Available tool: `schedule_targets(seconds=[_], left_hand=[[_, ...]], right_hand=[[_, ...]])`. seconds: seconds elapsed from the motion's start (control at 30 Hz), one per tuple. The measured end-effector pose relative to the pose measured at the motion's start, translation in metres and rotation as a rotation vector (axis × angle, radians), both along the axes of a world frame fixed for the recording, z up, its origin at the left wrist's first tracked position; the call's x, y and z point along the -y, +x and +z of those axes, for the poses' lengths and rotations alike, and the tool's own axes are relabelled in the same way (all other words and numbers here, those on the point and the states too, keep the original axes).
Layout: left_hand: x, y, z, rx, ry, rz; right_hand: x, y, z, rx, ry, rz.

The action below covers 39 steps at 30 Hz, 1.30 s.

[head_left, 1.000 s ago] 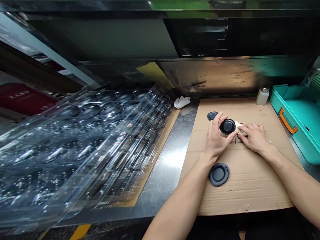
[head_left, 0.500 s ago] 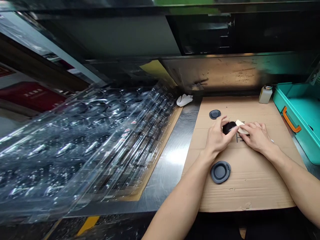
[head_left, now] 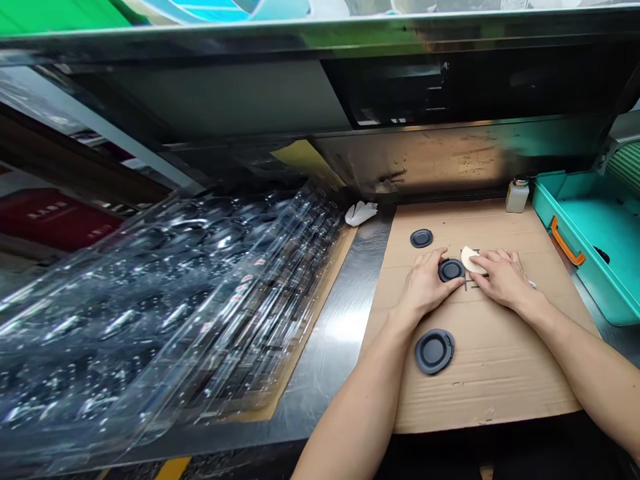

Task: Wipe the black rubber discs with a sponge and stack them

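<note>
My left hand [head_left: 425,283] grips a small black round lid-like part [head_left: 451,269] by its edge, between thumb and fingers, with its dished face turned up. Pinched in my right hand [head_left: 501,275] is a cream-coloured sponge pad [head_left: 472,261], close by the part's right side; whether they touch I cannot tell. Both hands are low over a cardboard sheet [head_left: 520,360]. On that sheet lie two similar pieces: a dark round part [head_left: 421,238] beyond my left hand, and a dark dished part [head_left: 435,351] with a small side tab, nearer to me.
Stacked clear plastic trays [head_left: 165,287] fill the left side. A crumpled white tissue [head_left: 361,213] lies on the metal bench [head_left: 345,320]. At the back right stands a small bottle [head_left: 517,195], beside a teal bin [head_left: 605,293] with an orange handle [head_left: 567,241] and a dark piece inside.
The black part has turned in my left hand, from a glossy dark side to its grey dished face. My left fingers have lowered around it. The camera view has shifted slightly.
</note>
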State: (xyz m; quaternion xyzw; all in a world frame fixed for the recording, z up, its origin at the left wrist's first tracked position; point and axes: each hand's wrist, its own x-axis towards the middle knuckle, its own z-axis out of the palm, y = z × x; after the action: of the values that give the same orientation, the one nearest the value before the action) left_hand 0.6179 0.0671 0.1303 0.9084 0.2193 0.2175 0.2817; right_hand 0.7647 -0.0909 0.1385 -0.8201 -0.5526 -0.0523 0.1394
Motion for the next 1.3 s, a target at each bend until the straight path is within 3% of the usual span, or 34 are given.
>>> schedule_targets(seconds=[0.23, 0.43, 0.6, 0.7, 0.9, 1.07, 1.13, 1.2, 1.3], left_hand=[[-0.05, 0.005, -0.001, 0.234, -0.096, 0.26], [-0.095, 0.015, 0.011, -0.011, 0.053, 0.076], [-0.121, 0.022, 0.016, -0.164, 0.062, -0.128], [-0.124, 0.028, 0.011, -0.147, 0.024, -0.15], [-0.12, 0.044, 0.002, -0.165, -0.032, -0.001], [-0.121, 0.046, 0.007, -0.21, -0.081, -0.169], [-0.12, 0.049, 0.014, -0.275, -0.002, -0.17], [-0.115, 0.059, 0.028, -0.297, 0.171, -0.113], [-0.085, 0.095, 0.063, -0.16, 0.378, -0.084]], right_hand=[[0.002, -0.001, 0.002, -0.038, 0.009, 0.008], [0.001, -0.002, 0.001, -0.073, 0.023, 0.004], [0.0, -0.003, 0.0, -0.093, 0.012, 0.001], [0.001, -0.004, 0.001, -0.089, 0.001, -0.001], [-0.001, -0.003, 0.0, -0.101, 0.005, 0.012], [-0.001, -0.008, 0.0, -0.108, 0.004, -0.008], [-0.002, -0.011, 0.0, -0.107, -0.001, -0.006], [-0.005, -0.011, -0.001, -0.107, 0.006, -0.002], [-0.011, -0.01, -0.006, -0.107, 0.012, -0.023]])
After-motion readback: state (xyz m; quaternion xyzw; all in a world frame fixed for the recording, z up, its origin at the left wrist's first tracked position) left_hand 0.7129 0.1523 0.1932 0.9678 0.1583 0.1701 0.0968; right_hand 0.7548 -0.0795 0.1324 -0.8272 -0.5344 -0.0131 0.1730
